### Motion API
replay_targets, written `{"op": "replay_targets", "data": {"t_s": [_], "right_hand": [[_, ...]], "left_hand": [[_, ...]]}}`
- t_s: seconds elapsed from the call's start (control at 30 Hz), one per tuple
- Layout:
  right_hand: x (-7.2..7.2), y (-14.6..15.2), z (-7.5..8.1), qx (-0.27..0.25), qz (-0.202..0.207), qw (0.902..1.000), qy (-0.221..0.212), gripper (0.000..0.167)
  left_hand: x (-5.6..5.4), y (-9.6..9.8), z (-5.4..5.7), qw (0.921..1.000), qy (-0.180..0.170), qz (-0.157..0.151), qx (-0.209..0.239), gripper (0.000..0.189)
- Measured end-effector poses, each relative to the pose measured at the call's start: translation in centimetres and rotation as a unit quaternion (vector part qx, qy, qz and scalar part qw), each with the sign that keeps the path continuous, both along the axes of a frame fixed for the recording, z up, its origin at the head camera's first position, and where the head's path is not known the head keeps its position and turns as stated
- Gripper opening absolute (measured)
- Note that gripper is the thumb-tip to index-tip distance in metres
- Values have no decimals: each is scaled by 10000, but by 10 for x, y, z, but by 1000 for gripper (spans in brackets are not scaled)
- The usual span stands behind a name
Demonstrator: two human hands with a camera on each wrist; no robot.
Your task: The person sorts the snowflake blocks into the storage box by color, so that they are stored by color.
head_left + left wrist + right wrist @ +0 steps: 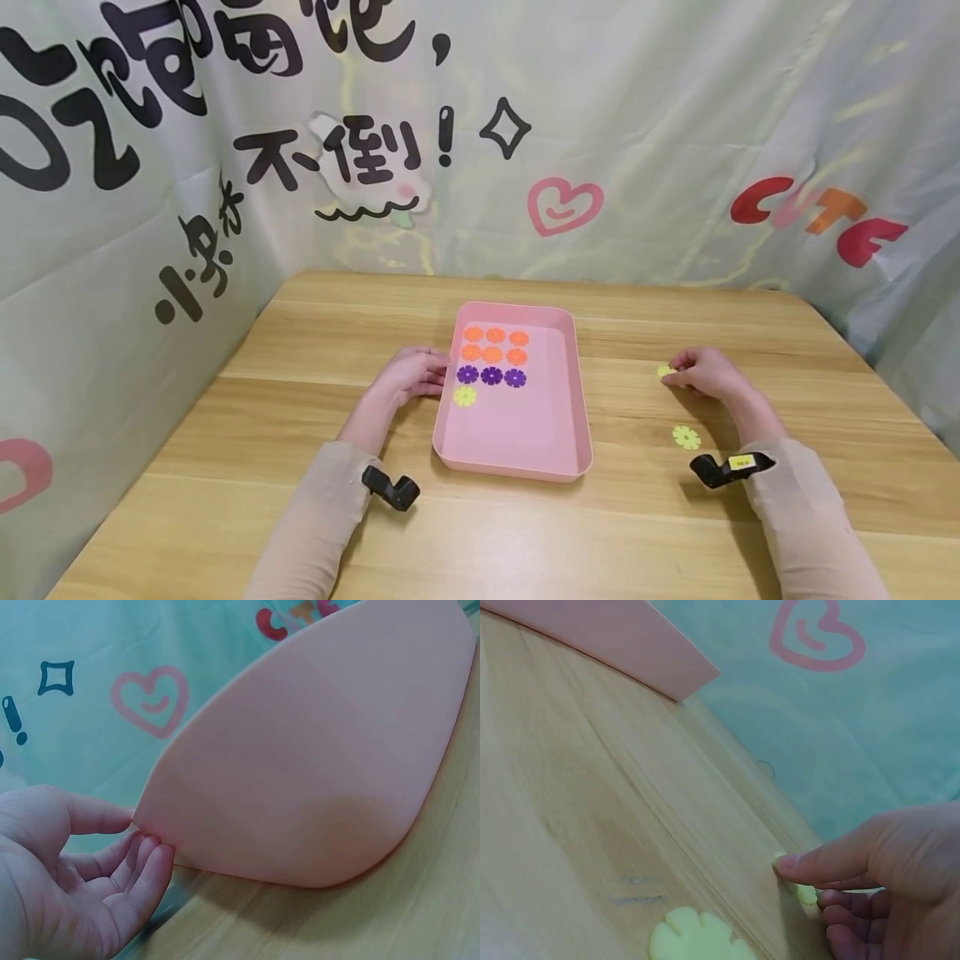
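A shallow pink tray (pixel 507 429) lies on the wooden table. Inside it are two rows of orange notched plastic discs (pixel 495 335), a row of three purple discs (pixel 491 376) and one yellow disc (pixel 465 396) below that row. At the tray's left side, my left hand (pixel 412 373) pinches the edge of its wall (pixel 300 772) between thumb and fingertips. Over on the right, my right hand (pixel 705 372) pinches a yellow notched disc (pixel 664 371), partly hidden by the fingers. Nearer my right wrist, another yellow disc (pixel 686 437) lies flat on the table.
Wood-grain table (pixel 630 533) surrounds the tray. A pale printed curtain (pixel 645 108) with dark lettering and a pink heart hangs behind and along the left side. Black wrist cameras (pixel 392 488) are strapped over both sleeves.
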State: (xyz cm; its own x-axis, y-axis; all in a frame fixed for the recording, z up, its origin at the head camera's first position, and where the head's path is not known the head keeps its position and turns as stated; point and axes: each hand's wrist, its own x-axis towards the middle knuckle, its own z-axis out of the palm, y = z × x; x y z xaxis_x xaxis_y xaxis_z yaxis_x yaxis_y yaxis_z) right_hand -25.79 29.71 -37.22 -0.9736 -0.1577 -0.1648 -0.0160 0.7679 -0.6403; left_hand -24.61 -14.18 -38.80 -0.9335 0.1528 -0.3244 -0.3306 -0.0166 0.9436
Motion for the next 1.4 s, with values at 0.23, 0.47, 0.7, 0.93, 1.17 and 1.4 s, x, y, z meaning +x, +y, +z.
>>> {"op": "replay_targets", "data": {"t_s": [0.23,0.47,0.7,0.93,1.17,1.4], "right_hand": [[3,-1,1,-169,16,9998,-78,29],[3,-13,6,-816,9,9965,-187,24],[2,-47,20,-1572,222,9872,-178,28],[-1,-83,34,-2067,487,9770,-187,29],[-6,-125,45,-2275,855,9693,-381,27],[-7,-169,47,-1972,1139,9721,-565,23]], "left_hand": [[0,2,-1,10000,-25,-20,-3,27],[-1,2,-1,10000,-18,-30,30,26],[0,2,-2,10000,-35,-21,3,26],[0,3,-1,10000,-31,-51,-6,26],[0,2,-1,10000,-24,15,-17,27],[-1,0,0,10000,-20,16,3,27]]}}
